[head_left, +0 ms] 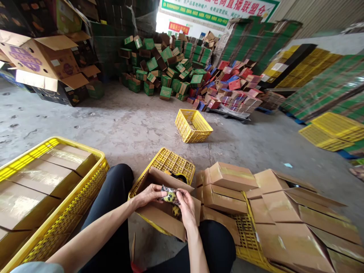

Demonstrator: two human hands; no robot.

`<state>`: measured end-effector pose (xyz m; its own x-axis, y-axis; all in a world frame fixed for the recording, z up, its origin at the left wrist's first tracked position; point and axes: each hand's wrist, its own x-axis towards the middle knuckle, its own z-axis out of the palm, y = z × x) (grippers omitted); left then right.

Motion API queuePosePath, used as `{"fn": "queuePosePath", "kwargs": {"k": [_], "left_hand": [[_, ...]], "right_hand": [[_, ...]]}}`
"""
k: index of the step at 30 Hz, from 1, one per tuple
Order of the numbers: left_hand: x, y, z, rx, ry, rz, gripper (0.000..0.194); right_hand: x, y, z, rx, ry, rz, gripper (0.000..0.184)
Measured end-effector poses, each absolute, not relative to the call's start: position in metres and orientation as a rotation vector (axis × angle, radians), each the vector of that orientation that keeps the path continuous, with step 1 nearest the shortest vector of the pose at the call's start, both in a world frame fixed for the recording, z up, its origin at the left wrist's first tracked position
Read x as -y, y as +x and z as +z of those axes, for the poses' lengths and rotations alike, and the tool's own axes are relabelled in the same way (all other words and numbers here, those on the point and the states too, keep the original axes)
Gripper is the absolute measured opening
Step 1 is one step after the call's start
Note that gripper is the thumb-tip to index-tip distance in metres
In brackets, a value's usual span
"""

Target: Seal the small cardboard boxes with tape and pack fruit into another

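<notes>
Between my two hands is a small packet [170, 195] in clear, crinkled plastic, with something yellow-green and dark-spotted inside. My left hand [148, 195] pinches its left end, and my right hand [186, 204] grips the right end. Both are above an open cardboard box [159, 219] with its flaps spread. A yellow item [176, 211] shows inside the box, partly hidden by my right hand; its kind is unclear. The box rests on a yellow plastic crate [173, 161] between my knees. Behind the far flap lies a yellow-and-black object [182, 177], mostly covered.
Left of me stands a yellow crate [102, 159] filled with taped cartons [42, 176]. Closed cartons [227, 178] are stacked at my right, some over another yellow crate [246, 227]. Ahead on the concrete floor sits a yellow crate [195, 127], with heaped green boxes [166, 92] beyond.
</notes>
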<state>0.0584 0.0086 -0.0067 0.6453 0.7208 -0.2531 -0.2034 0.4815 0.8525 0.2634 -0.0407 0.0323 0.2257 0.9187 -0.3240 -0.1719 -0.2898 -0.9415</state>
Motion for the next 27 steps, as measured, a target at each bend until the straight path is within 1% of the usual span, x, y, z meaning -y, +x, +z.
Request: {"fn": "queuePosePath", "kwargs": {"k": [3, 5, 11, 17, 23, 27], "left_hand": [[-0.0095, 0.0568, -0.0041, -0.682, 0.948, 0.649, 0.054], [-0.0097, 0.0563, -0.0019, -0.694, 0.978, 0.673, 0.052], [-0.0103, 0.058, 0.0006, -0.671, 0.95, 0.711, 0.056], [-0.0113, 0.0592, -0.0033, -0.628, 0.884, 0.717, 0.065], [-0.0099, 0.0599, -0.0036, -0.574, 0.898, 0.725, 0.06], [-0.0099, 0.0605, -0.0032, -0.549, 0.903, 0.729, 0.058]], "right_hand": [[0.0412, 0.2614, 0.0325, 0.78, -1.435, 1.345, 0.059], [0.0409, 0.2609, 0.0315, 0.784, -1.43, 1.368, 0.061], [0.0403, 0.2635, 0.0264, 0.777, -1.465, 1.317, 0.055], [0.0399, 0.2665, 0.024, 0.716, -1.454, 1.28, 0.051], [0.0393, 0.2671, 0.0242, 0.717, -1.491, 1.234, 0.045], [0.0389, 0.267, 0.0249, 0.698, -1.488, 1.243, 0.047]]}}
